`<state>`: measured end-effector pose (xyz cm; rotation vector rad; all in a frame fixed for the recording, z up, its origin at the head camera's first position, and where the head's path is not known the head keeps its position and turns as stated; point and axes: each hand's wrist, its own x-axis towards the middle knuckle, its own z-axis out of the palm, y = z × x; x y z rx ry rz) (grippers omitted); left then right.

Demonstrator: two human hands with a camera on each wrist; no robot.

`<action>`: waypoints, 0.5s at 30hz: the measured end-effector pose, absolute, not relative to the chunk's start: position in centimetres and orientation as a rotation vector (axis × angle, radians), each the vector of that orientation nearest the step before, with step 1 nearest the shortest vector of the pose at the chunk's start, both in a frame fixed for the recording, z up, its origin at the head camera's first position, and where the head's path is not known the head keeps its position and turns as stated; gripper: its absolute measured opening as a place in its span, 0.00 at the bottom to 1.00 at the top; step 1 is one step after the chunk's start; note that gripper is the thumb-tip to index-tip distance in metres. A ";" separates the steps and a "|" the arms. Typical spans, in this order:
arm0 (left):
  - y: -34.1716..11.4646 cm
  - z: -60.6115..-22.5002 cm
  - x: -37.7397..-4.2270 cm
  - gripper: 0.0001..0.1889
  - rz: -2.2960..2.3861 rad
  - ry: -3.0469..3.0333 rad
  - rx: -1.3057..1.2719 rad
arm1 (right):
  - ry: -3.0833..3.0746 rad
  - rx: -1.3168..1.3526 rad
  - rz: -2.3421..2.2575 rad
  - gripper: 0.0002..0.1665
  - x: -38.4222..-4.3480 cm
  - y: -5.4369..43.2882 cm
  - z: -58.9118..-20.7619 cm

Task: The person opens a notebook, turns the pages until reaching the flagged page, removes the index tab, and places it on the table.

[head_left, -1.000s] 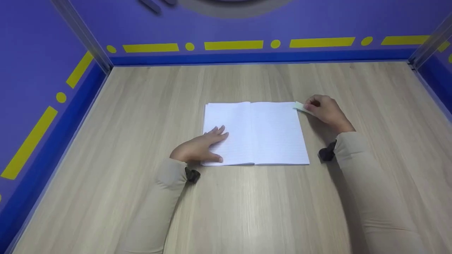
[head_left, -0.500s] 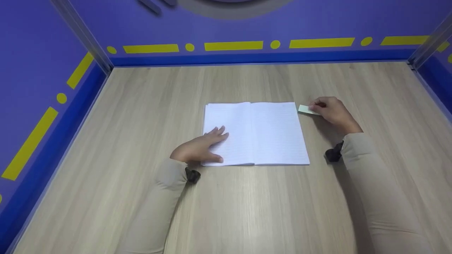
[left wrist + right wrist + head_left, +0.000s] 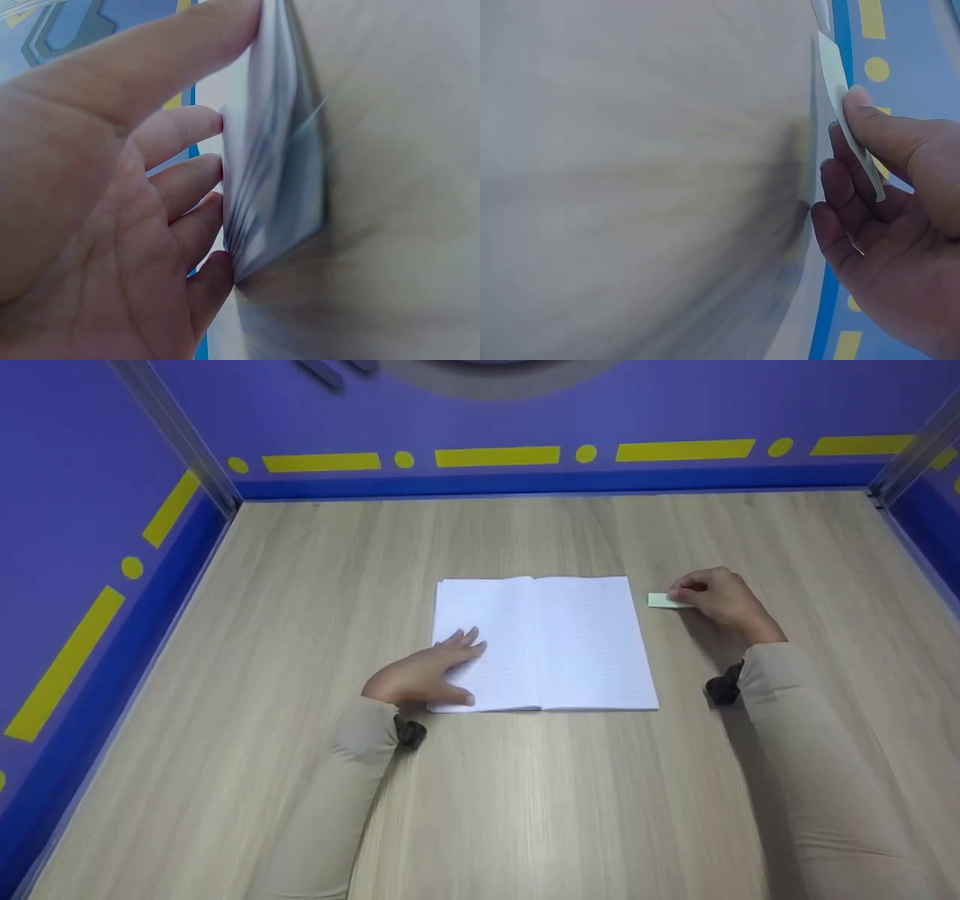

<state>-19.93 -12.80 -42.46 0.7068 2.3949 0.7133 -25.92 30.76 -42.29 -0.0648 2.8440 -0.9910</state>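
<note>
An open notebook (image 3: 589,645) with white lined pages lies on the table. My left hand (image 3: 427,671) rests on its left page with the fingers spread. The left wrist view shows the thumb and fingertips touching the edge of the notebook's pages (image 3: 259,150). To the right of the notebook, my right hand (image 3: 724,600) pinches a narrow pale green paper strip (image 3: 660,601) between thumb and fingers. In the right wrist view the strip (image 3: 832,67) is slightly bent under the thumb, with its lower end over the palm.
The wood-patterned table (image 3: 480,795) surrounds the notebook on every side. Blue-purple walls (image 3: 495,420) with yellow dashes and dots stand along its back and sides. A small black device (image 3: 724,688) sits at each wrist.
My right hand has moved right and slightly nearer, carrying the paper strip from the notebook's upper right corner to a spot apart from it. My left hand has stayed in place.
</note>
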 end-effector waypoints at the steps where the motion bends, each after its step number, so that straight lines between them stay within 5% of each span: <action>1: -12.8 -42.5 -19.9 0.44 0.713 2.395 0.708 | 2.845 -0.064 -0.988 0.20 -25.9 30.8 -42.3; 15: -13.0 -42.7 -20.0 0.44 0.731 2.389 0.706 | 2.850 -0.043 -0.995 0.14 -25.8 30.9 -42.5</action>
